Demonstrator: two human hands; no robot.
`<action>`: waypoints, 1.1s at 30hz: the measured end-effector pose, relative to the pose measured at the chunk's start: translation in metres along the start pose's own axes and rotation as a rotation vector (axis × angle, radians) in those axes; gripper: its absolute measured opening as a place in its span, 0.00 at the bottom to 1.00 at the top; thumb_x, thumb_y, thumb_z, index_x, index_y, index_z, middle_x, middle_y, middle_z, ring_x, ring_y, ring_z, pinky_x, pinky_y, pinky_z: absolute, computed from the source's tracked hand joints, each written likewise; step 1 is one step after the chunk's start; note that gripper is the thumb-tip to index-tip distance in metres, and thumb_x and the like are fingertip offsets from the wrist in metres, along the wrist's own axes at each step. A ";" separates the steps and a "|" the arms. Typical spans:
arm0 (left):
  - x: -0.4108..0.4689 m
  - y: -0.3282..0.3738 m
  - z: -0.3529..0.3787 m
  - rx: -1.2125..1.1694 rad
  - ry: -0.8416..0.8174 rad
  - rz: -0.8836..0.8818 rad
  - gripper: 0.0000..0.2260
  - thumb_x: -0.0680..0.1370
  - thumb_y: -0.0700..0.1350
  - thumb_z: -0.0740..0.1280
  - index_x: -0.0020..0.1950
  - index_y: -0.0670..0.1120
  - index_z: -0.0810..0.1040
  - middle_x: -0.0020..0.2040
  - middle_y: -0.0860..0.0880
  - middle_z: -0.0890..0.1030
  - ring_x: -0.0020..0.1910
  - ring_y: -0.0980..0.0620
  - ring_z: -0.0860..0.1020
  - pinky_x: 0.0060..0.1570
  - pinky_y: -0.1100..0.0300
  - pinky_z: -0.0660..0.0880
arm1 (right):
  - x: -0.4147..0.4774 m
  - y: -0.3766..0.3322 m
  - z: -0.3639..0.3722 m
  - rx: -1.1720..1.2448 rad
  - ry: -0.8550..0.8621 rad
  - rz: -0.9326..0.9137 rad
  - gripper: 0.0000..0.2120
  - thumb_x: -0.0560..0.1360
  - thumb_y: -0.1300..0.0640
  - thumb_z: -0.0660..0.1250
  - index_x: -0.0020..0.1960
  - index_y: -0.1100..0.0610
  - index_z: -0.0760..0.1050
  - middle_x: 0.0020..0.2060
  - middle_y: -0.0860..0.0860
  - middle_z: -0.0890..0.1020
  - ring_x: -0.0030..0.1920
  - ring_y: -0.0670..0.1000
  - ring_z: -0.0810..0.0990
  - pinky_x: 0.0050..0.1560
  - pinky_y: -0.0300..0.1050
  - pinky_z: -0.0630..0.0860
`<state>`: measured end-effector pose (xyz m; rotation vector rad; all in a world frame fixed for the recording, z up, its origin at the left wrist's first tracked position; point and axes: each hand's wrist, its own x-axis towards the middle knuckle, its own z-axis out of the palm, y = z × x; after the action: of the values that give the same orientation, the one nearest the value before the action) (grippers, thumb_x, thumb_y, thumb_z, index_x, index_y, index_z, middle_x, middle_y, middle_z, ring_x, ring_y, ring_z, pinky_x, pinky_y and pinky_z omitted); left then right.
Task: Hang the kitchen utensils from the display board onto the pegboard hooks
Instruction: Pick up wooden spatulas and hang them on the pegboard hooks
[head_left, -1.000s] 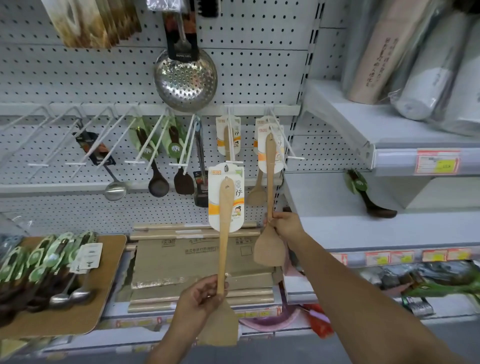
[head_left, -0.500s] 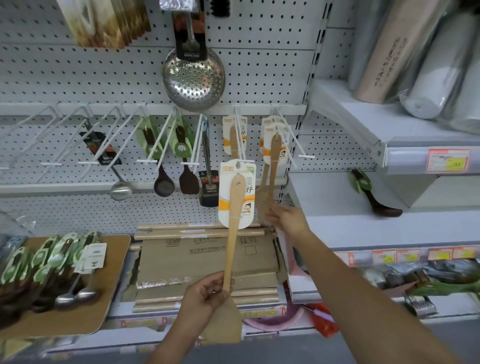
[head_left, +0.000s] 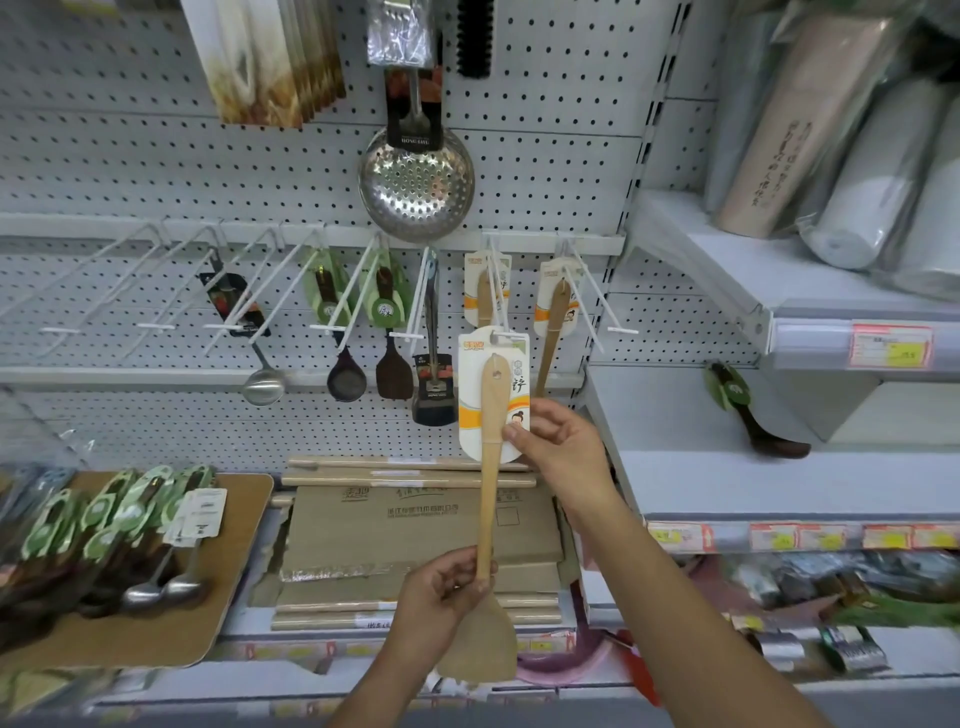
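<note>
Far left, display board (head_left: 156, 649) held a pile of green-carded spoons (head_left: 104, 525), so plenty was left to hang. Above it several white hooks (head_left: 156, 291) stood bare. Moving right, a ladle (head_left: 262, 384), a dark spoon (head_left: 345, 379) and a dark spatula (head_left: 393, 371) hung on the pegboard (head_left: 545, 171), so I'd judge the task partly done, maybe under half. Centre: left hand (head_left: 441, 597) was curled round the low end of the wooden spatula (head_left: 488, 493) handle, just above the blade, which stuck out below the fist. The spatula stood near upright, blade down. Its card (head_left: 470, 395) sat high above that grip, top edge at the tip of a hook (head_left: 496, 291); couldn't tell whether the hole was threaded on yet. Right hand (head_left: 561, 447) pinched the card's lower right edge with thumb and fingertips. Just right, another wooden spatula (head_left: 553, 322) hung on the neighbouring hook. Further right, one carded dark spoon (head_left: 753, 415) lay on a shelf (head_left: 779, 483).
</note>
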<state>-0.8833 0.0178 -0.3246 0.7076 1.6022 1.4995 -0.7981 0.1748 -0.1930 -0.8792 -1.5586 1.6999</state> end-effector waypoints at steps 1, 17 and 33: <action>0.000 -0.001 0.001 0.004 -0.003 -0.001 0.14 0.73 0.29 0.70 0.52 0.44 0.84 0.46 0.47 0.87 0.47 0.52 0.83 0.49 0.63 0.78 | -0.001 0.001 -0.001 0.001 -0.002 0.001 0.16 0.74 0.65 0.73 0.61 0.59 0.78 0.50 0.53 0.87 0.53 0.54 0.86 0.59 0.59 0.80; 0.001 -0.012 0.008 0.000 0.007 0.035 0.14 0.75 0.31 0.70 0.47 0.49 0.87 0.45 0.46 0.87 0.48 0.48 0.84 0.52 0.58 0.79 | -0.006 0.009 -0.011 0.035 -0.006 -0.041 0.14 0.72 0.66 0.74 0.58 0.60 0.81 0.49 0.52 0.87 0.50 0.53 0.86 0.51 0.45 0.83; 0.034 -0.017 0.008 0.026 0.053 0.057 0.09 0.76 0.32 0.69 0.53 0.42 0.83 0.44 0.44 0.86 0.46 0.48 0.84 0.49 0.59 0.78 | 0.027 0.019 0.000 0.035 0.069 0.023 0.11 0.74 0.65 0.73 0.54 0.55 0.80 0.45 0.48 0.88 0.47 0.49 0.87 0.47 0.45 0.81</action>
<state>-0.8922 0.0484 -0.3470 0.7393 1.6563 1.5532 -0.8134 0.1960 -0.2128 -0.9315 -1.4748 1.6895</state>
